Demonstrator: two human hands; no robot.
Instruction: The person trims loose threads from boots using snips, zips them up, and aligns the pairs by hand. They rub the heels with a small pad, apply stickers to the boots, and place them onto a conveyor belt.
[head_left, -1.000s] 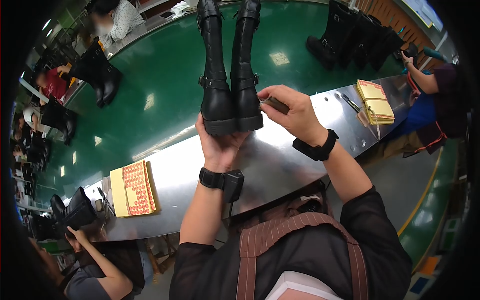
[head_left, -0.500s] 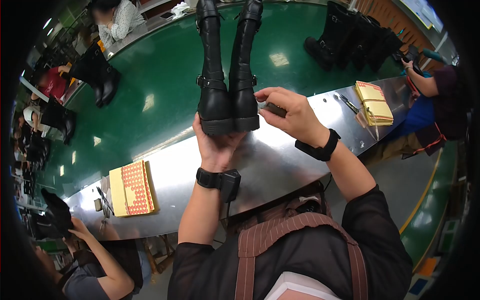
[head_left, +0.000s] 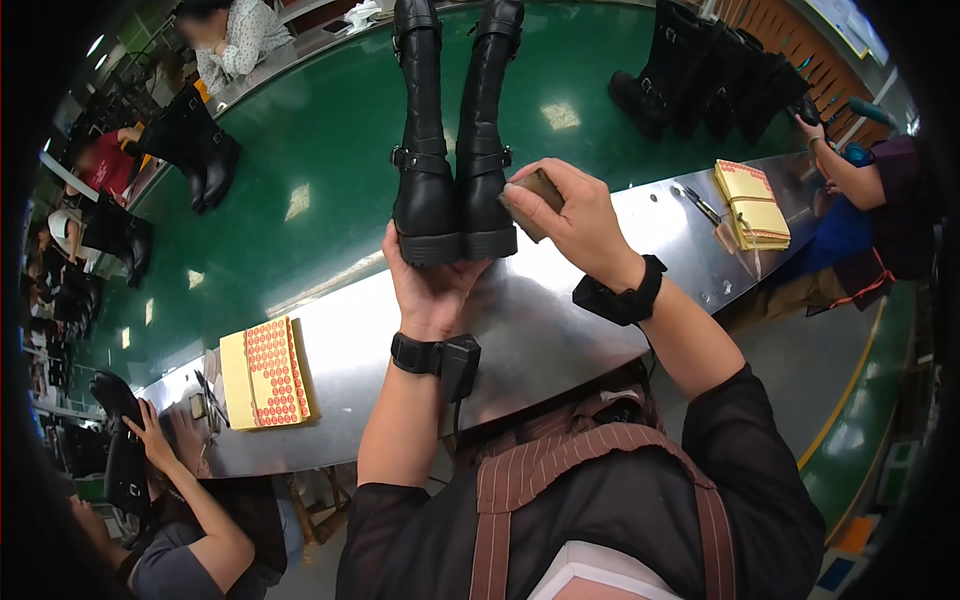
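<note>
A pair of tall black boots (head_left: 426, 195) with buckled straps stretches away from me over the table, heels nearest. My left hand (head_left: 432, 290) supports them from below at the heels. Its thumb lies along the left heel, while the other fingers are partly hidden under the soles. Pinched in my right hand (head_left: 585, 215) is a small brown block (head_left: 538, 203), its exact kind unclear. The block is beside the right boot's heel; whether it touches the leather I cannot tell.
Stacks of yellow sticker sheets (head_left: 232, 375) (head_left: 758, 228) lie on the metal edge (head_left: 520, 350) at both sides, with pens nearby. More black boots (head_left: 665, 75) stand on the green tabletop (head_left: 330, 150). Co-workers (head_left: 215, 540) (head_left: 880, 185) sit left and right, the left one holding a boot.
My right hand has turned and shifted slightly, so more of the brown block shows beside the heel. The boots barely moved. The left co-worker's boot has swung upright.
</note>
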